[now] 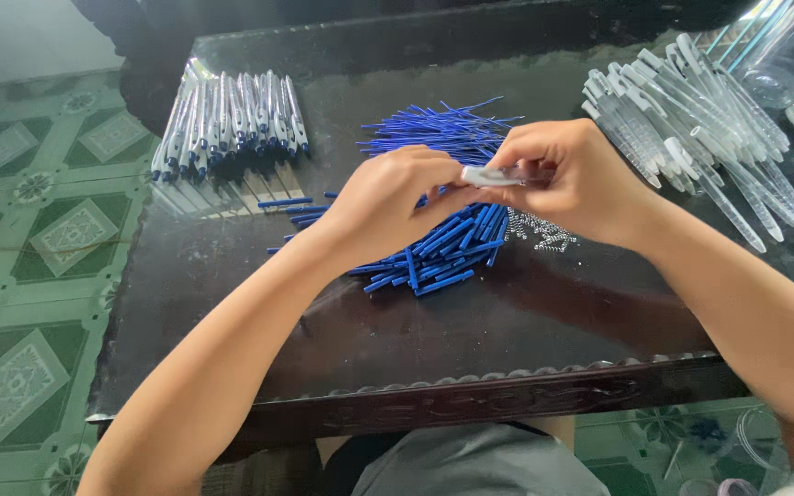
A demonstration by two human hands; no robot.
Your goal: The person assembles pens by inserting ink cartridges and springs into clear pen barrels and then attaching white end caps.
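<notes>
While a white pen barrel (493, 175) is pinched by left hand (388, 204) and right hand (573, 180) fingers above the blue refill pile (448, 248) | dark glossy desk (526, 321) beneath | green patterned floor tiles (29, 276) left of it.

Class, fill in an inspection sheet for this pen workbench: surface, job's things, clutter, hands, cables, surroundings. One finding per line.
Surface: dark glossy table, carved front edge.
Job's things: white pen barrel held between both hands; blue refill pile; small metal springs.
Clutter: row of finished pens far left; heap of clear barrels far right.
Hands: left hand and right hand both closed on the barrel.
Cables: nothing seen.
Surroundings: green patterned floor tiles.
</notes>
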